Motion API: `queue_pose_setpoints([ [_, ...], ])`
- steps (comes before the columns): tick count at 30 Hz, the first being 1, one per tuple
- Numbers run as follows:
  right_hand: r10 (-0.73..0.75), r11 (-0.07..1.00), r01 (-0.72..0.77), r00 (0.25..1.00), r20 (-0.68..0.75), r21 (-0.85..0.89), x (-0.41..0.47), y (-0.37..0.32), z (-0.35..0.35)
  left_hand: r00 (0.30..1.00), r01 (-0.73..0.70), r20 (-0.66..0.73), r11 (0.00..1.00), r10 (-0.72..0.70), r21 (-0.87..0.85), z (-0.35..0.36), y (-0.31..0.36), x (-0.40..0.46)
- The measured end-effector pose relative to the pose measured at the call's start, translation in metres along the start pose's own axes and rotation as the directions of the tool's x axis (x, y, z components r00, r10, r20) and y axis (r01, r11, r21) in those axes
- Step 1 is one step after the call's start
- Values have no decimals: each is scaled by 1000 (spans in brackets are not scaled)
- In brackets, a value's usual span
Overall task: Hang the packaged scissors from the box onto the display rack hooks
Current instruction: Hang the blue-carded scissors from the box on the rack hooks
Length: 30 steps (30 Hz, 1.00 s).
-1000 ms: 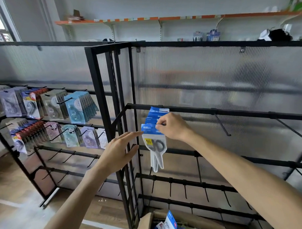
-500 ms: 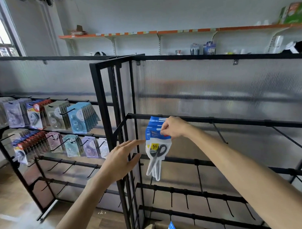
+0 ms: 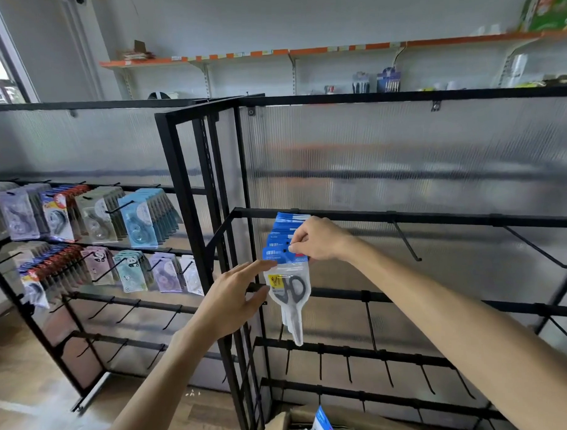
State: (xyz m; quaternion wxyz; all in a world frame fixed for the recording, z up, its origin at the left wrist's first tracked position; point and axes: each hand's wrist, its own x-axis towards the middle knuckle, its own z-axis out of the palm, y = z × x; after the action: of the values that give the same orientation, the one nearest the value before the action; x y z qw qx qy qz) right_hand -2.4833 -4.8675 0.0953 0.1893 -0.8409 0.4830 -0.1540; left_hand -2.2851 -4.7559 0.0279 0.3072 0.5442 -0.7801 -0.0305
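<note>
- The left hand (image 3: 233,300), fingers straight, has moved in to touch the front blue-headed clear scissors packet (image 3: 288,285).
- The right hand (image 3: 318,239) still pinches that packet's header.

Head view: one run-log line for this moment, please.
stage: hanging | right hand: pinches header of front scissors pack on hook row | left hand: open, fingertips touching pack | box: more packs inside

The scissors pack (image 3: 287,272) has a blue header card, a clear pouch, grey handles and a yellow sticker. The rack (image 3: 404,217) it hangs on is black, backed by ribbed translucent panels (image 3: 402,152). Above the rack, an orange-edged shelf (image 3: 302,50) carries a green box (image 3: 551,9).
</note>
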Motion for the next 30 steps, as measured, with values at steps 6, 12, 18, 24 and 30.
queue_pose_setpoints([
  [6,87,992,-99,987,-138,-82,16,9,11,1000,8,6,1000,-8,-11,2,1,0],
  [12,107,983,-142,957,-271,-113,29,14,19,1000,15,4,1000,-15,-3,0,-6,-7],
  [18,129,989,-142,971,-202,-48,-5,37,39,992,109,67,993,-106,-35,17,-19,-37],
  [24,189,978,-190,982,-23,-81,-55,72,99,972,192,145,981,-187,-19,55,-23,-61],
  [30,191,966,-161,972,135,-203,-103,105,143,924,239,311,971,-222,-18,111,-27,-82],
])
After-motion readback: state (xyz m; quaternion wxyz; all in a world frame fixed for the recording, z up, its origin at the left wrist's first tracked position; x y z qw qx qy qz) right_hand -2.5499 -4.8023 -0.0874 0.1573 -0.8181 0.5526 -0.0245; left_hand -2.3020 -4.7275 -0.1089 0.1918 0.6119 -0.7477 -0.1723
